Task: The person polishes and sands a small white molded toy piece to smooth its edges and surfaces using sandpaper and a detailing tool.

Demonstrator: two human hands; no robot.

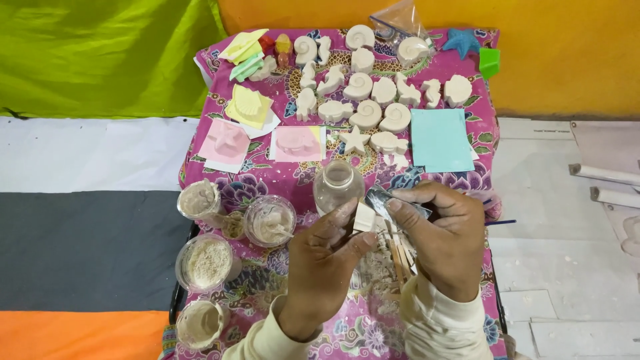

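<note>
Both hands (393, 247) mid-table, right edge (495, 267) near

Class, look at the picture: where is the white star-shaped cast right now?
The star cast lies on the pink cloth near the table's middle, just left of the turquoise sheet and above the clear jar.

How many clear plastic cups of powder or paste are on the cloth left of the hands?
4, all left of the left hand: one cup farthest back, one with a stirrer beside it, one of crumbly powder below, one at the near edge. More may be hidden.
</note>
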